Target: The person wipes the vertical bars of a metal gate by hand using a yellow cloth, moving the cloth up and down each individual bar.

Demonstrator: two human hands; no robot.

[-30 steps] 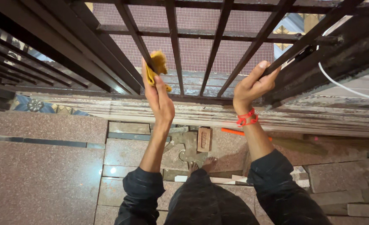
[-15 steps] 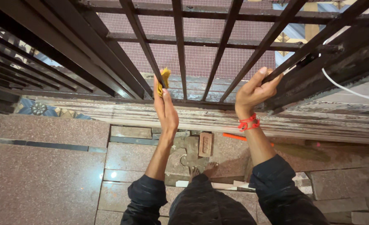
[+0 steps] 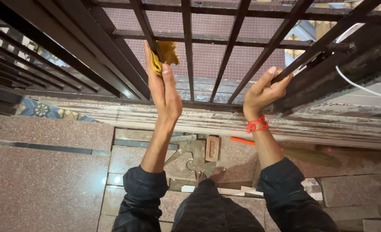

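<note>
Left hand: raised ahead of the body, fingers straight and pressed together, palm turned inward, thumb alongside; fingertips pinched shut around something yellow at their top end. Left forearm bare, extended nearly straight up from a dark sleeve pushed to the elbow.

Right hand: raised level with the left wrist, well apart from it to the right. Fingers curled into a closed grasp, thumb stretched up and outward. Red thread tied about the wrist just below the hand. Right forearm bare, angled slightly inward, dark sleeve bunched at the elbow.
</note>
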